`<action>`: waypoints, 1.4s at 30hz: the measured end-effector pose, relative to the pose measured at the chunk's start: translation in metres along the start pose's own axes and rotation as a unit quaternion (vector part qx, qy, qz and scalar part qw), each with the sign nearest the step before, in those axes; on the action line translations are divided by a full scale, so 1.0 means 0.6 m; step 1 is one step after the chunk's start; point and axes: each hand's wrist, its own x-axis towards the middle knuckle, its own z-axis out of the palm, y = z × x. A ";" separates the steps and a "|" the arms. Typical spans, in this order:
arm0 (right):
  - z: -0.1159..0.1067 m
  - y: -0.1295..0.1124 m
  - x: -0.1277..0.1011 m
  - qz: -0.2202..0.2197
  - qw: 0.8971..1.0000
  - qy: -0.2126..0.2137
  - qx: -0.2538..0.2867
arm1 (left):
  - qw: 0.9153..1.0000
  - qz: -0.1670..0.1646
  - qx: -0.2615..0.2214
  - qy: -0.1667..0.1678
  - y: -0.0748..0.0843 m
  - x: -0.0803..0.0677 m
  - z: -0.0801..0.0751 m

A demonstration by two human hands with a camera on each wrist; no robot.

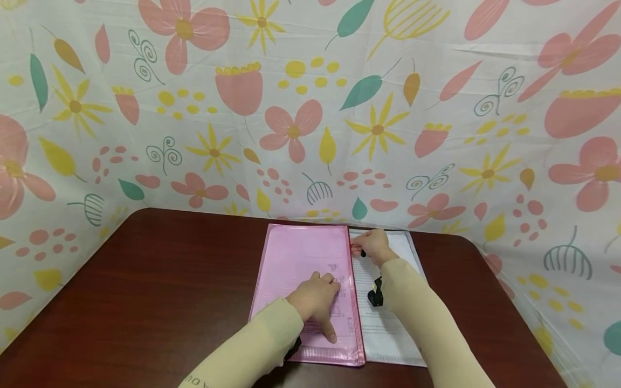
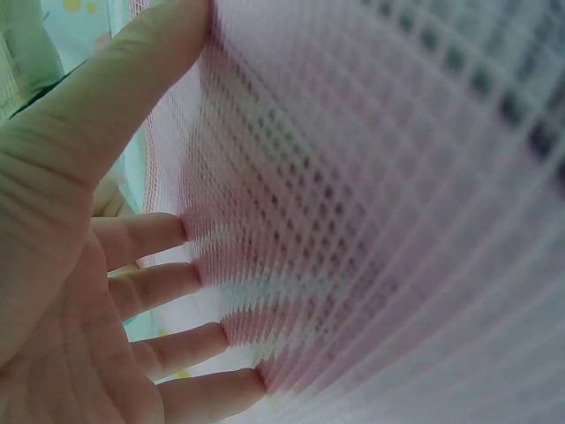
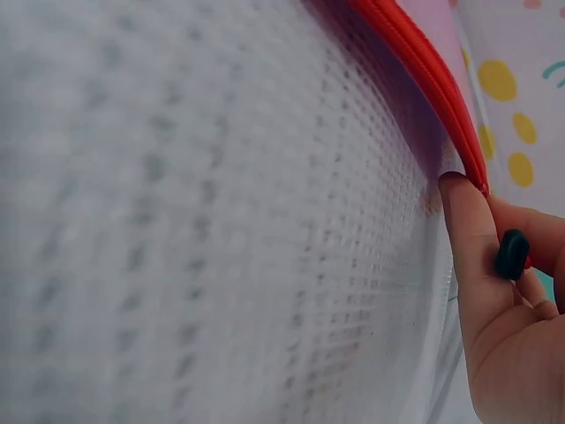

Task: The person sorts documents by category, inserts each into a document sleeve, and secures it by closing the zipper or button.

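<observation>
A pink mesh zip pouch (image 1: 296, 253) with printed sheets inside lies at the table's back middle. Its right side overlaps a white mesh pouch (image 1: 395, 337), which also holds printed paper. My left hand (image 1: 317, 299) rests on the pink pouch with fingers spread, the fingertips touching the mesh in the left wrist view. Up by the pink pouch's top right corner, my right hand (image 1: 375, 245) pinches the end of its red zipper edge (image 3: 433, 84). A small dark tab (image 3: 512, 254), perhaps a zipper pull, shows against the right fingers; what it is fixed to is hidden.
Both pouches lie on a dark reddish-brown table (image 1: 160, 302) with rounded back corners. A white cloth (image 1: 301, 178) printed with flowers and leaves hangs behind the table and along its sides. Small black devices (image 1: 375, 293) sit at the wrists.
</observation>
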 end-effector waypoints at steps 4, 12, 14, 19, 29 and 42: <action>-0.001 -0.003 0.009 0.012 1.000 0.007 0.006 | 1.000 0.000 0.000 0.001 0.001 -0.002 -0.001; 0.003 -0.010 0.024 0.025 0.998 0.029 0.051 | 1.000 0.002 0.000 0.004 0.004 -0.007 -0.002; 0.004 -0.013 0.028 0.026 0.998 0.032 0.053 | 1.000 0.002 -0.002 0.005 0.005 -0.007 -0.002; 0.006 -0.019 0.037 0.017 0.995 0.050 0.083 | 1.000 0.002 -0.003 0.009 0.005 -0.007 -0.001; 0.017 -0.034 0.045 -0.013 0.986 0.099 0.137 | 1.000 -0.001 -0.011 0.003 0.009 -0.007 -0.001; -0.005 -0.030 0.039 -0.029 0.999 0.020 -0.018 | 1.000 -0.004 -0.002 -0.003 0.002 -0.006 -0.002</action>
